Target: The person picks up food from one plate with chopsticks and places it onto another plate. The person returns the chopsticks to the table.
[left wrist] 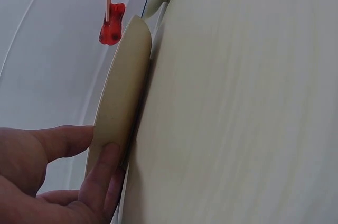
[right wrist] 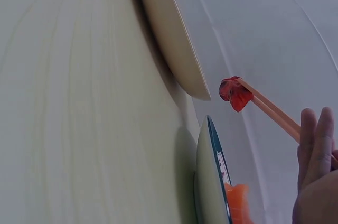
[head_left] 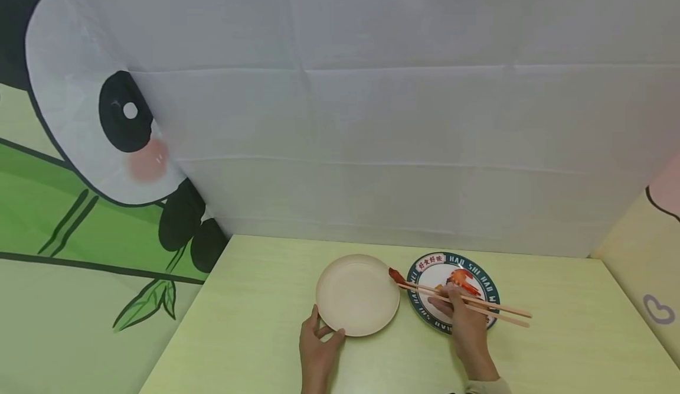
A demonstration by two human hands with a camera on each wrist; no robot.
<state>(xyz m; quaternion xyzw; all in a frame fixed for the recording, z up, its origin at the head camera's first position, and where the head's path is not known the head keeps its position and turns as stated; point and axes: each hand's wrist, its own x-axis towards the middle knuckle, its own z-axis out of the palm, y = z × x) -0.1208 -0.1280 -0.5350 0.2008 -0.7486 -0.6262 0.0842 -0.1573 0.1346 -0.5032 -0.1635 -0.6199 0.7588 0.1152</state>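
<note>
My right hand (head_left: 463,322) holds a pair of wooden chopsticks (head_left: 504,313), whose tips pinch a small dark-spotted red food piece (right wrist: 235,93). In the head view this piece hangs between the two plates, beside the right rim of a plain beige plate (head_left: 358,295). My left hand (head_left: 320,347) grips the near left edge of that plate, thumb and fingers on its rim and side. Below the right hand lies a patterned plate (head_left: 419,308) with a dark green lettered rim. An orange-red food piece (head_left: 463,279) rests on it, partly covered by the hand and chopsticks.
Both plates stand on a pale yellow-green table (head_left: 255,299). Behind it rises a white sheet-like backdrop (head_left: 404,116). A panda and bamboo picture (head_left: 122,146) covers the left side, and a cream panel with a heart (head_left: 659,309) borders the right.
</note>
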